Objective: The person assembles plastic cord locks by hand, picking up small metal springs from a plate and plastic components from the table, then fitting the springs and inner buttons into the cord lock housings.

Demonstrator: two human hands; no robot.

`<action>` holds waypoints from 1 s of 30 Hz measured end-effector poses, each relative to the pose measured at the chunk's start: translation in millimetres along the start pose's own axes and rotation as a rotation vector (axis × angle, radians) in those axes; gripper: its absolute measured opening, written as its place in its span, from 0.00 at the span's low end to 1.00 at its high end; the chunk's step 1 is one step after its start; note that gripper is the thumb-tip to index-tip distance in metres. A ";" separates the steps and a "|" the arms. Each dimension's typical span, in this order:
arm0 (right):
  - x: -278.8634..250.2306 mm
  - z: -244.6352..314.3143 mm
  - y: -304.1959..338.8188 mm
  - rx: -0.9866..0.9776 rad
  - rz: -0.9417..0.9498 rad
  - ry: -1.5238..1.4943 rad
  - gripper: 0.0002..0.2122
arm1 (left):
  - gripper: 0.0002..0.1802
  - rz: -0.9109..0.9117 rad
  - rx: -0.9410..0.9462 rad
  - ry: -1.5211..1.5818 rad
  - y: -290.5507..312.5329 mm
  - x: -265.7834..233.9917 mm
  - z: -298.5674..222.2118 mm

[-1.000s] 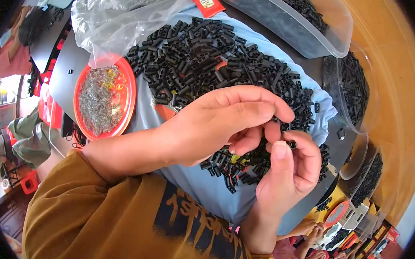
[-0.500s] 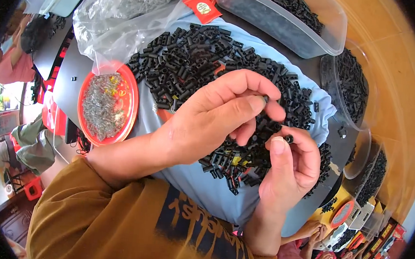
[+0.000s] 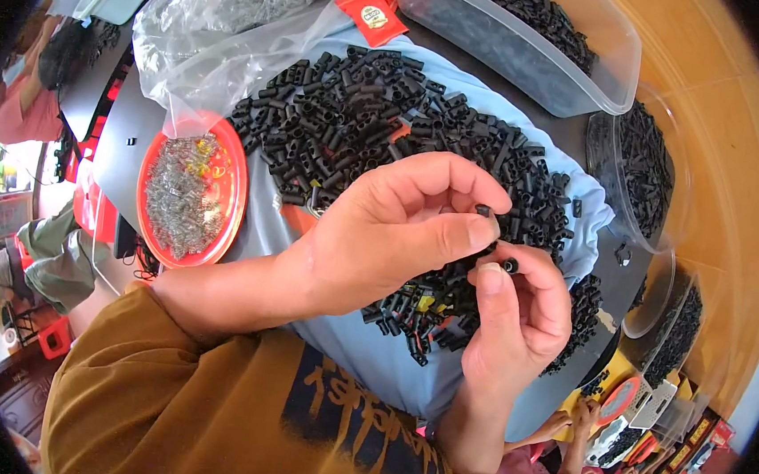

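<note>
Over a large pile of short black plastic tubes (image 3: pixel 354 110), my left hand (image 3: pixel 407 226) pinches a small black piece (image 3: pixel 483 210) between thumb and forefinger. Just below and to the right, my right hand (image 3: pixel 520 315) grips a short black tube (image 3: pixel 509 265), its round end showing above the thumb. The two held pieces are close together but apart. Most of each piece is hidden by my fingers. Under the pile lies a light blue cloth (image 3: pixel 335 345). Left of my wrist stands a red plate (image 3: pixel 143 209) heaped with small metal springs (image 3: pixel 181 208).
At the back is a clear plastic bag (image 3: pixel 227 20), with red packets (image 3: pixel 374 18) beside it. Clear bins (image 3: pixel 519 52) of black parts line the far right, including a round tub (image 3: pixel 643 169). Other people's hands (image 3: pixel 565 425) are at work at the lower right.
My left hand has lowered slightly and its fingers have closed in. My right hand has shifted a little left, and its tube is now nearer the left fingertips.
</note>
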State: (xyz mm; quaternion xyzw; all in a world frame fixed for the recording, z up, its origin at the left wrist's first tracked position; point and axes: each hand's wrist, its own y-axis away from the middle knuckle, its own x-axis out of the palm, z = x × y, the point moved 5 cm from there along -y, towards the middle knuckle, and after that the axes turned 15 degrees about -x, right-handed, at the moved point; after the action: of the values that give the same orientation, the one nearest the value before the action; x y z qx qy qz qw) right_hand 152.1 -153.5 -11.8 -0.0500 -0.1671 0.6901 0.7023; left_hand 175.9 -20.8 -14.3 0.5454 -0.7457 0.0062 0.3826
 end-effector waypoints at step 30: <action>3.7 2.1 5.7 0.227 0.109 -0.382 0.09 | 0.08 0.149 0.276 -0.559 13.8 9.6 -24.0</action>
State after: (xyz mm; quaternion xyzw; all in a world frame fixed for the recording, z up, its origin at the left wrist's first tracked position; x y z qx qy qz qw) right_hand 146.0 -150.0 -11.0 0.1519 -0.2154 0.7385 0.6206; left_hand 177.0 -12.8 13.9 0.5167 -0.8519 -0.0148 0.0837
